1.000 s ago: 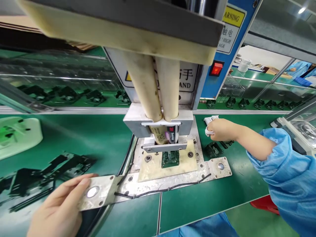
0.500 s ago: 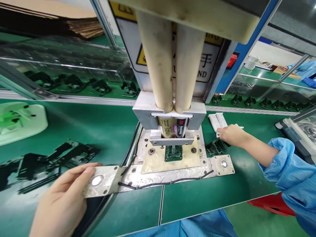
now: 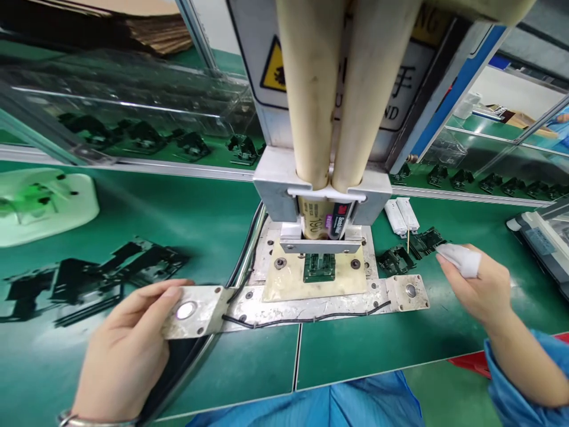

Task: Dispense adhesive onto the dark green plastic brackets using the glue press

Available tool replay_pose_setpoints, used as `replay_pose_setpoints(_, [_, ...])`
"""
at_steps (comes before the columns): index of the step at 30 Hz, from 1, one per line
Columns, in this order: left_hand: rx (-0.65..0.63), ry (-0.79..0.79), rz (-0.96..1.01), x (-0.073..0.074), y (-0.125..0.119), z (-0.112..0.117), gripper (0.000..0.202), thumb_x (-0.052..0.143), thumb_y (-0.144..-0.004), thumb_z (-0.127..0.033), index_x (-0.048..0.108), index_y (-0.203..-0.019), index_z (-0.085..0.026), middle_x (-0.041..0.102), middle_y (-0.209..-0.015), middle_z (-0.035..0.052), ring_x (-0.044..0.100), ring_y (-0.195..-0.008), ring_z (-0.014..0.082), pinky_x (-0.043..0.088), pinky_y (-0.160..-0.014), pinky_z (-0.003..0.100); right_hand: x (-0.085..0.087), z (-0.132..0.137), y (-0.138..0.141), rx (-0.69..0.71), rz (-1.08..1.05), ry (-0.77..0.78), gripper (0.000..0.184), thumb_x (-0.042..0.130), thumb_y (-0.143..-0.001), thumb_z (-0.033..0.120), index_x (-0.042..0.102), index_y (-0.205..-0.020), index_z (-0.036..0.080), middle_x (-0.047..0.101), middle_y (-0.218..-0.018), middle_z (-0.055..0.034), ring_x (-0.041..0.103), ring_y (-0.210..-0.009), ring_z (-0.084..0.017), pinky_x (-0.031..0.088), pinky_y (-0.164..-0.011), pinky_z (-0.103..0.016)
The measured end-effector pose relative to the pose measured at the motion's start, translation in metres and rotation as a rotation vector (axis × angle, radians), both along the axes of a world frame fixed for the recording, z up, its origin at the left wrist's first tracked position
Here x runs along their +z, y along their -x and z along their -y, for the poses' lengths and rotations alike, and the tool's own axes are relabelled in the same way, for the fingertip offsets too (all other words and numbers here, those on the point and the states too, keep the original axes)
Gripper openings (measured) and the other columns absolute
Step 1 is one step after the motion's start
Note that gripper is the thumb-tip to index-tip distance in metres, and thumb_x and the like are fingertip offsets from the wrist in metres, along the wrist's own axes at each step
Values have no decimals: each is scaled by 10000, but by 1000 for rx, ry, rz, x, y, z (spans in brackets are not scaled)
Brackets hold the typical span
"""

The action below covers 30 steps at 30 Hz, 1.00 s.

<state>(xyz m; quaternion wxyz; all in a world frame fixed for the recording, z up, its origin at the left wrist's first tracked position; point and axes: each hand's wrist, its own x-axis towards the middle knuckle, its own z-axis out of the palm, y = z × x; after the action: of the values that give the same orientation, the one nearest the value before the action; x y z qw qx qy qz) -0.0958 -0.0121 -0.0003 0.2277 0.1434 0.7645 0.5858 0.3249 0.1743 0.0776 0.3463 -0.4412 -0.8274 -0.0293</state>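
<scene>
While 2 cream tubes (image 3: 331,89) press down over a small green part (image 3: 319,267) seated in the metal fixture (image 3: 311,308), the left hand (image 3: 128,350) lies flat, fingers together, beside the left button (image 3: 185,310), likely to trigger it. Over the green bench (image 3: 146,237), the right hand (image 3: 480,290) pinches a white wipe (image 3: 460,259) near loose black parts (image 3: 395,259).
</scene>
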Motion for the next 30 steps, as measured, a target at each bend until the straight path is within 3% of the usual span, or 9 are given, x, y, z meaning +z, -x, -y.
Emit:
replay_pose_setpoints(4, [55,-96,151,5,-5,-4,323,842,-582,-364,730,-829,-189,691,-757,-6,554,-637,121,426,-522,170,-47,37,8,-438,-561,298,399,743,-784,513,758,-989,171,750,-961,-113,707,-914,-306,559,-824,-443])
replay_pose_setpoints(6, [48,-128,142,7,-7,-6,310,831,-582,-346,716,-815,-178,683,-740,-5,554,-623,127,433,-530,193,-68,47,15,-543,-834,499,513,788,-731,547,740,-1053,151,741,-994,-128,706,-896,-309,573,-757,-431])
replay_pose_setpoints(8, [46,-133,133,9,-9,-7,301,818,-585,-344,700,-801,-171,683,-747,0,562,-619,129,445,-543,210,-82,51,22,-549,-992,659,559,808,-709,559,727,-1087,155,734,-987,-119,703,-836,-284,570,-652,-377])
replay_pose_setpoints(12, [47,-145,129,11,-11,-8,288,808,-590,-318,684,-795,-159,682,-753,6,571,-617,122,448,-546,213,-93,50,24,-475,-995,710,516,819,-700,535,728,-1041,159,720,-951,-97,687,-810,-253,556,-634,-342])
replay_pose_setpoints(24, [41,-185,132,10,-12,-8,247,793,-620,-292,684,-790,-150,678,-703,8,568,-593,111,446,-538,200,-94,43,22,-416,-972,651,413,848,-656,454,737,-922,159,709,-867,-58,644,-773,-207,514,-696,-339])
replay_pose_setpoints(30, [54,-170,83,9,-12,-10,277,797,-576,-289,675,-780,-147,670,-710,-3,549,-598,108,425,-534,199,-92,44,26,-503,-974,629,488,869,-602,453,752,-963,146,732,-931,-87,680,-846,-260,545,-737,-383])
